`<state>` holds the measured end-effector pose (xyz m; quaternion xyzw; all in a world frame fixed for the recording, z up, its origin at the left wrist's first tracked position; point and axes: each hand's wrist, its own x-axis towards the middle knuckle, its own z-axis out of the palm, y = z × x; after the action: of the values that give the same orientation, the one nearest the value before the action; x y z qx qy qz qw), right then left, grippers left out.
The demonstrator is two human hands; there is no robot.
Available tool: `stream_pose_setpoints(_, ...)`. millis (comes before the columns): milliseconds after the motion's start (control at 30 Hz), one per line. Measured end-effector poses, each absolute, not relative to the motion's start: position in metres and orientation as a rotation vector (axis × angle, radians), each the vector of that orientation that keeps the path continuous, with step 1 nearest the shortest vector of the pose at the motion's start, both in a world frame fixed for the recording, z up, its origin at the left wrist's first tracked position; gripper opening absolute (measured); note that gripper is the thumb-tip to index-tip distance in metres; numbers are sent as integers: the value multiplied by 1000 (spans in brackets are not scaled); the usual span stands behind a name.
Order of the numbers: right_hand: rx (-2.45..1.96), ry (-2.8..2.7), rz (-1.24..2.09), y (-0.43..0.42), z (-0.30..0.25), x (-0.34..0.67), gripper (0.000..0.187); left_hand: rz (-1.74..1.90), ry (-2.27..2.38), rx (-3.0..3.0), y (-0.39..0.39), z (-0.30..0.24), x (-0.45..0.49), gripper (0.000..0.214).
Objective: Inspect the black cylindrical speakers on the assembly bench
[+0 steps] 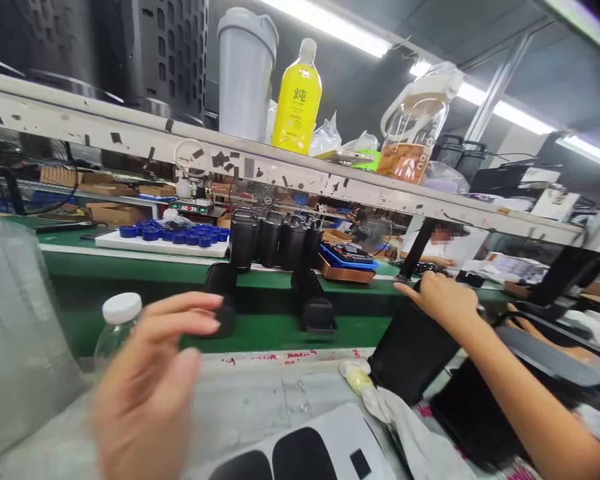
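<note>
My left hand (pixel 150 380) is raised over the near left of the bench, blurred by motion. Its fingers and thumb are apart and nothing is between them. Just behind it stands a clear bottle with a white cap (pixel 122 309). My right hand (pixel 445 300) is closed over the top of a tall black case (pixel 413 350), which leans on the near bench edge. Below and between my hands lies a white sheet with black rounded pads (pixel 303 457). Next to the case is a crumpled pale cloth or glove (pixel 395 413).
Two black cases lie on the green conveyor (pixel 265 327), and several stand upright behind it (pixel 243 240). Blue caps (pixel 173 233) sit on a white board. Overhead, a shelf (pixel 280 170) carries a yellow bottle (pixel 298 100) and cups. Another person sits at the far right.
</note>
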<state>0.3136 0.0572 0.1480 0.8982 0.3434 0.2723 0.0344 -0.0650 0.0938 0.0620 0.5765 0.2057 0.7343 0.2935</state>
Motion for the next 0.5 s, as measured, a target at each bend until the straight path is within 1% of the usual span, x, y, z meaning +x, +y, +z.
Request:
stream_pose_setpoints(67, 2750, 1068, 852, 52, 138, 302, 38, 1636, 515, 1616, 97, 52, -41, 16)
stream_pose_setpoints(133, 2764, 1087, 878, 41, 134, 279, 35, 1237, 590, 1664, 99, 36, -19, 24)
stream_pose_setpoints(200, 2790, 1166, 835, 26, 133, 252, 34, 974, 616, 1672, 98, 18, -2, 27)
stream_pose_setpoints(300, 2888, 1298, 634, 3, 130, 217, 27, 684, 576, 1641, 95, -6, 13, 29)
stream_pose_setpoints(400, 3030, 1466, 440, -21, 117, 208, 17, 507, 509, 1533, 94, -22, 20, 37)
stream_pose_setpoints(467, 3150, 1499, 459, -42, 104, 219, 20, 442, 476, 1452, 96, -32, 22, 40)
stream_pose_setpoints(500, 3214, 1512, 554, -55, 98, 228, 23, 419, 463, 1416, 98, -36, 23, 41)
